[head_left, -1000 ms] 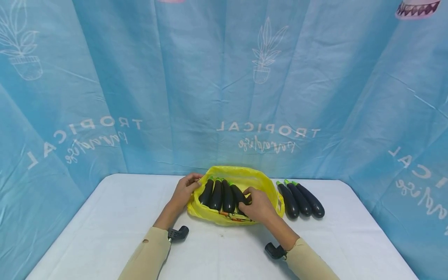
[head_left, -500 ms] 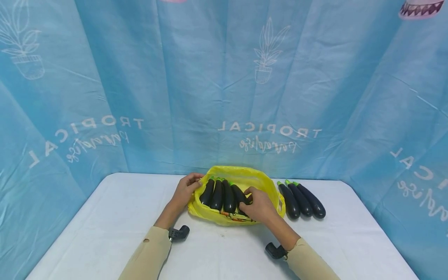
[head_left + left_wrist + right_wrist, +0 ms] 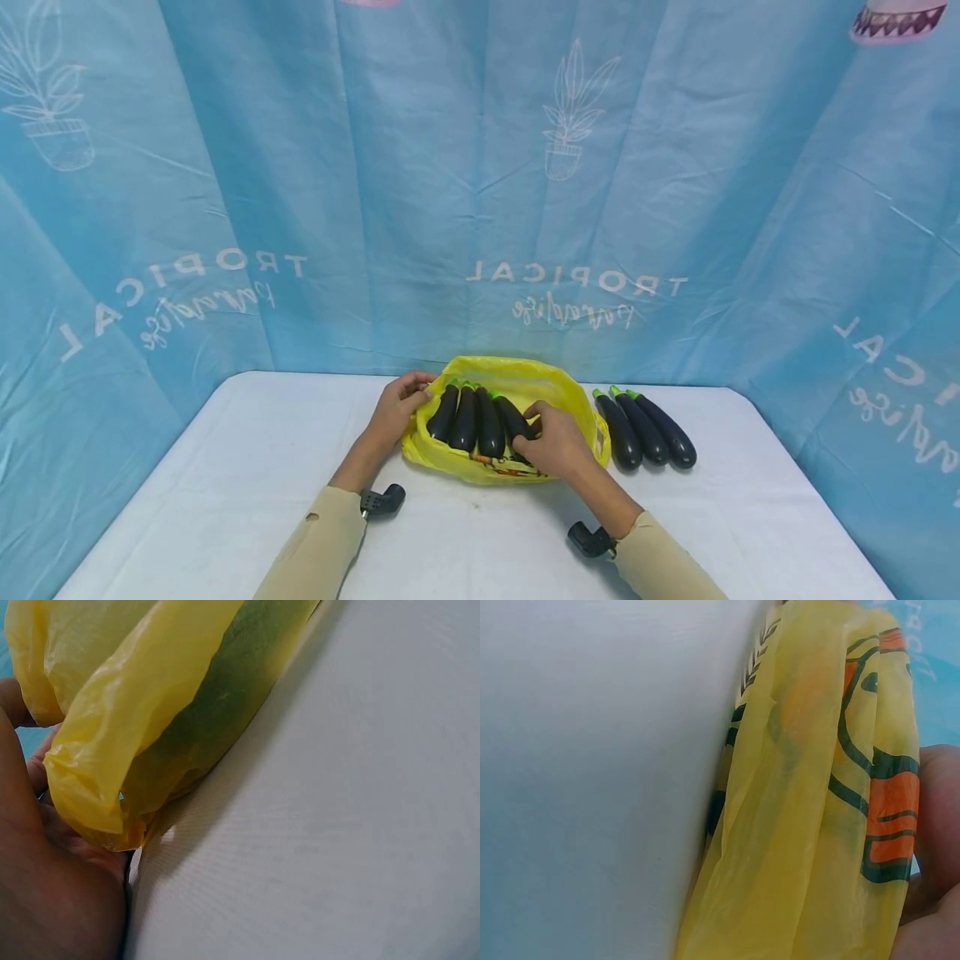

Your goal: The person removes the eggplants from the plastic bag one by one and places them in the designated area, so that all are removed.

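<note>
From the left edge, a blue curtain (image 3: 450, 125) with white drawings of potted plants and mirrored words goes behind the white table (image 3: 480, 558). On the left comes a beige sleeve (image 3: 315, 542), with a small black device (image 3: 383, 500) at the wrist, and then the left hand (image 3: 393, 412), which holds the left edge of an open yellow bag (image 3: 540, 379). The left wrist view shows the thin plastic between the thumb and the other fingers; I cannot tell whether those fingers are pressed together behind it.

Inside the bag, side by side, lie three dark eggplants (image 3: 466, 421), their green stems turned away from the person. Just to the right of them, also in the bag, is a fourth eggplant (image 3: 513, 417), partly covered by the right hand (image 3: 557, 442). This hand reaches over the near edge, and its thumb and bent forefinger pinch the fourth eggplant; the other fingers are hidden, so I cannot tell how they lie. Near the right wrist is a second black device (image 3: 590, 539). Farther right, just beside the bag, three more eggplants (image 3: 652, 429) lie close together on the table, and below them is the right sleeve (image 3: 663, 558)
</note>
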`<state>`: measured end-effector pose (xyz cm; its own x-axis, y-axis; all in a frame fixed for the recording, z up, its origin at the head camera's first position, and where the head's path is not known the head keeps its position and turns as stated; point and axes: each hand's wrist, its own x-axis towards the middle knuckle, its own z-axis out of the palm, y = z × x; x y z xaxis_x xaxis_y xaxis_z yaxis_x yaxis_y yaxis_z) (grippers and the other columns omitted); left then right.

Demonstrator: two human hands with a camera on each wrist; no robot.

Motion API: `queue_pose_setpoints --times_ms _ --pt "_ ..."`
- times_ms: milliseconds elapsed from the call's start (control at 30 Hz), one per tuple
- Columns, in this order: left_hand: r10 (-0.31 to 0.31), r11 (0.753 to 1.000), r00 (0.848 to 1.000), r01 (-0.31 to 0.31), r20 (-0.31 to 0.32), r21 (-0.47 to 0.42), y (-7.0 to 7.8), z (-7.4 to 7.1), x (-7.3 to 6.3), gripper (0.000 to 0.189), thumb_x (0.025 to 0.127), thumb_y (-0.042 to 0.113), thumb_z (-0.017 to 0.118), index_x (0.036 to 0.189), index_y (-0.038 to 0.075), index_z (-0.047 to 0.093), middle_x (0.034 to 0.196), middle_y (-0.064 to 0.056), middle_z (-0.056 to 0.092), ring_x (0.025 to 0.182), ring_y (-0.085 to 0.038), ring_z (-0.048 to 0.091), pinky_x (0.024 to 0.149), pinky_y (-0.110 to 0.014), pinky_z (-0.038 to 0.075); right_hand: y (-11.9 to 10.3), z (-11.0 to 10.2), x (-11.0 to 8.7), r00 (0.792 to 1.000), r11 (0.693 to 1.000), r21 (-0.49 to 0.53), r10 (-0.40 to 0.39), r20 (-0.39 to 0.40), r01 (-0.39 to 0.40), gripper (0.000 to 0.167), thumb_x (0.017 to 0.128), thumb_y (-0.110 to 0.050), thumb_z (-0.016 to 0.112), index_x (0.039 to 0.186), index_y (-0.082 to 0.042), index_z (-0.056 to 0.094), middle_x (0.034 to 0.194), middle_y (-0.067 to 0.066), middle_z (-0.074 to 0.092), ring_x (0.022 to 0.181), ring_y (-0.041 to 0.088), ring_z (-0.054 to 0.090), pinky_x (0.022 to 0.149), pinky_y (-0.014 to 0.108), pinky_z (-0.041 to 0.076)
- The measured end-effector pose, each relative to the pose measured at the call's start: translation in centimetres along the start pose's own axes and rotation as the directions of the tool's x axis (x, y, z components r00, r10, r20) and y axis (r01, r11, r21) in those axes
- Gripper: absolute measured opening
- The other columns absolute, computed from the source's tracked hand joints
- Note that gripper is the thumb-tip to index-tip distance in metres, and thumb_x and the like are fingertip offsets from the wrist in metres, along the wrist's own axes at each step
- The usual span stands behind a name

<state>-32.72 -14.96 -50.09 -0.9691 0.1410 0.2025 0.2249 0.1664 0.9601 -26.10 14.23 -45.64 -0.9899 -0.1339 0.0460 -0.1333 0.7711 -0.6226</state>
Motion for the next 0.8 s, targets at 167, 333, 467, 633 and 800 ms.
queue_pose_setpoints --times_ms 167,333,467,633,800 --pt "0.009 1.000 1.000 -0.009 -0.005 -0.001 -0.5 -0.1 0.0 0.031 0.103 0.008 0.057 0.132 0.001 0.067 0.119 -0.020 0.067 0.102 -0.024 0.061 0.084 -0.020 0.052 -0.1 -0.1 -0.1 1.000 1.000 0.010 0.000 -0.005 0.000 0.044 0.088 -0.021 0.080 0.126 -0.005 0.066 0.102 0.006 0.071 0.081 0.019 0.064 0.073 0.040 0.058" --pt "0.004 1.000 1.000 -0.004 -0.005 0.002 -0.4 -0.2 0.0 0.032 0.103 0.008 0.057 0.133 0.000 0.066 0.120 -0.020 0.067 0.102 -0.022 0.061 0.084 -0.021 0.052 -0.2 -0.5 -0.3 1.000 1.000 0.022 0.003 -0.013 -0.002 0.044 0.088 -0.020 0.079 0.127 -0.005 0.066 0.106 0.008 0.072 0.080 0.018 0.065 0.072 0.039 0.058" --pt "-0.011 1.000 1.000 0.011 -0.003 0.011 -0.4 -0.2 0.1 0.032 0.103 0.005 0.055 0.133 -0.003 0.065 0.119 -0.023 0.066 0.102 -0.023 0.060 0.084 -0.020 0.051 -0.3 -1.0 -0.4 1.000 0.999 0.034 -0.002 -0.017 0.003 0.044 0.088 -0.020 0.079 0.128 -0.005 0.065 0.110 0.010 0.071 0.079 0.017 0.065 0.071 0.038 0.058" --pt "-0.013 1.000 1.000 0.013 0.003 0.019 -0.3 -0.1 0.1 0.031 0.104 0.004 0.055 0.132 -0.004 0.065 0.117 -0.023 0.066 0.099 -0.023 0.060 0.083 -0.020 0.052 -0.3 -1.3 -0.7 1.000 0.999 0.050 -0.008 -0.024 0.009 0.044 0.089 -0.019 0.078 0.129 -0.005 0.065 0.112 0.010 0.071 0.076 0.015 0.065 0.070 0.037 0.058" --pt "0.009 1.000 1.000 -0.009 -0.001 0.013 -0.4 0.0 0.1 0.029 0.103 0.007 0.058 0.130 -0.001 0.067 0.114 -0.019 0.066 0.097 -0.019 0.061 0.081 -0.021 0.052 -0.2 -1.7 -1.0 0.999 0.998 0.068 -0.015 -0.030 0.017 0.045 0.089 -0.019 0.078 0.130 -0.006 0.065 0.115 0.011 0.070 0.076 0.015 0.066 0.069 0.037 0.058"
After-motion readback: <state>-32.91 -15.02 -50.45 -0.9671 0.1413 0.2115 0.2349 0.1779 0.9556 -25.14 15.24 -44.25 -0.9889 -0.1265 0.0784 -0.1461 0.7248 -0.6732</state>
